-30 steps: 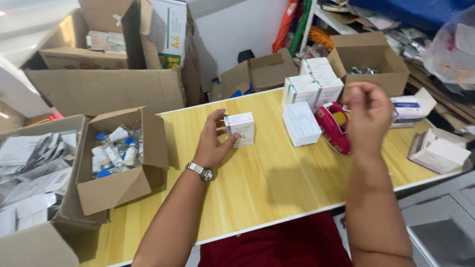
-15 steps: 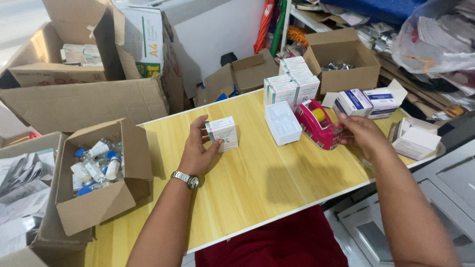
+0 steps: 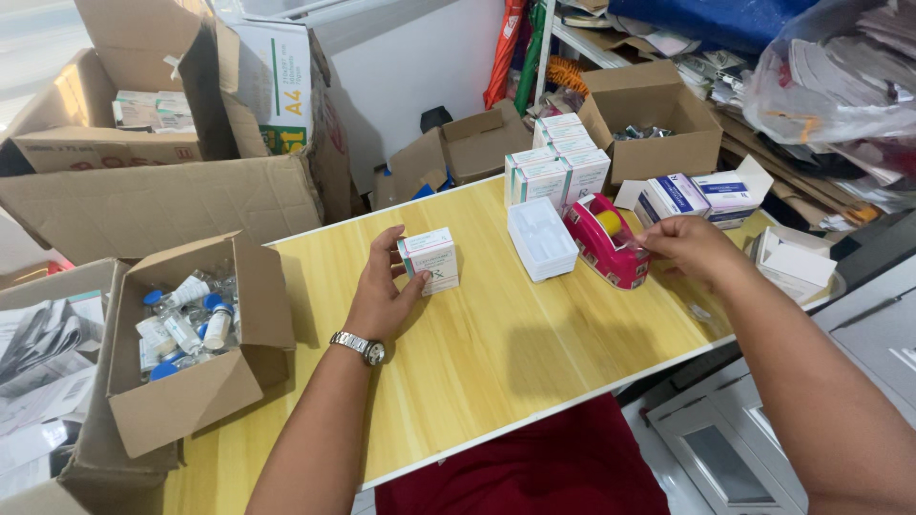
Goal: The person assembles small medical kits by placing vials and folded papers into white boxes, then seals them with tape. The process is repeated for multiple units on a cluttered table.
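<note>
Fingers of the left hand curl around a small white carton with green print, thumb on its near side and the other fingertips on its far side, holding it upright on the yellow wooden table. A metal wristwatch sits on that wrist. Fingertips of the right hand are pinched narrowly together at the front end of a pink tape dispenser; whether a strip of tape lies between them is too small to tell. Just beyond the dispenser, between the two hands, lies an open white tray box, and past it stand stacked white-and-green cartons. Beyond the right fingers lie white-and-blue cartons and an open brown cardboard box. Left of the left hand, well apart from its fingers, an open cardboard box holds blue-capped vials.
</note>
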